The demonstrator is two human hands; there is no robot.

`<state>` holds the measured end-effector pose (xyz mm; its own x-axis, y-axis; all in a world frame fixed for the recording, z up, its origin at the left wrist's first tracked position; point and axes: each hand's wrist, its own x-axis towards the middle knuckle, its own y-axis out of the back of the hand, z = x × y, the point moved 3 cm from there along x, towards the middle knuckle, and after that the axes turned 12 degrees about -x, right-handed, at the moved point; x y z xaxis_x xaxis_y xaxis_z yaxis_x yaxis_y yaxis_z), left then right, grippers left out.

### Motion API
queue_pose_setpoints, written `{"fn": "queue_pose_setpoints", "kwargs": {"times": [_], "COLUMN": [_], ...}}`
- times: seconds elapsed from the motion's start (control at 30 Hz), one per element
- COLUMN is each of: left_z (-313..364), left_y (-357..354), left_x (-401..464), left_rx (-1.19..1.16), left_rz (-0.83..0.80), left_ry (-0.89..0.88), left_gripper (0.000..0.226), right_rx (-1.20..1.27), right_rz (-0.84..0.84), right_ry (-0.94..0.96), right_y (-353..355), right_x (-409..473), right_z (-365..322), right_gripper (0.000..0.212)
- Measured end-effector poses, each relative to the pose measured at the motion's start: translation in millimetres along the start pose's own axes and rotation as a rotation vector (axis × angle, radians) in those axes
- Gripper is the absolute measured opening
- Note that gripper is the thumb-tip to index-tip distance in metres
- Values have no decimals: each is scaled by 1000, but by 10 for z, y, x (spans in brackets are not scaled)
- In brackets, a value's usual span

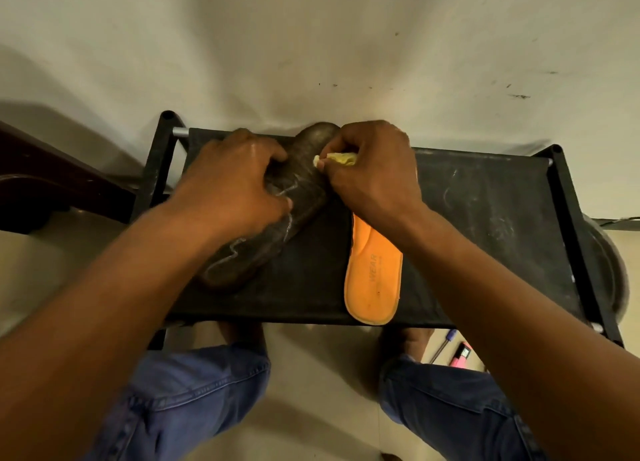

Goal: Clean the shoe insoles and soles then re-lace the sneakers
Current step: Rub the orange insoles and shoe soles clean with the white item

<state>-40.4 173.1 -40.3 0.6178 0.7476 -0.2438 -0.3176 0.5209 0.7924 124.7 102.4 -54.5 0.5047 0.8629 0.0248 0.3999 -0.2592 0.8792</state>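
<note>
A dark insole (266,225) with white wavy streaks lies diagonally on the black fabric top of a low rack (485,218). My left hand (235,186) presses down on its middle. My right hand (374,173) pinches a small yellow cloth (341,158) against the insole's far end. An orange insole (374,280) printed "WEAR" lies to the right, its heel at the rack's front edge and its toe hidden under my right wrist.
The rack stands against a scuffed white wall (311,44). A dark wooden piece of furniture (52,183) is at the left. A round metal vessel (609,263) sits at the right. A pen (446,342) and a pink object (462,355) lie on the floor by my knees.
</note>
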Motion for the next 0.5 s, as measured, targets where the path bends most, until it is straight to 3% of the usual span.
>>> {"fn": "queue_pose_setpoints", "kwargs": {"times": [0.17, 0.37, 0.5], "left_z": [-85, -23, -64], "left_y": [94, -51, -57], "left_x": [-10, -15, -7], "left_rx": [-25, 62, 82], "left_rz": [-71, -81, -60], "left_ry": [79, -9, -47], "left_gripper": [74, 67, 91], "right_rx": [-10, -93, -158], "right_rz": [-47, -82, -164], "right_ry": [40, 102, 131], "right_y": [-124, -165, -160], "right_x": [-55, -74, -58], "right_z": [-54, -115, -82], "right_gripper": [9, 9, 22]}}
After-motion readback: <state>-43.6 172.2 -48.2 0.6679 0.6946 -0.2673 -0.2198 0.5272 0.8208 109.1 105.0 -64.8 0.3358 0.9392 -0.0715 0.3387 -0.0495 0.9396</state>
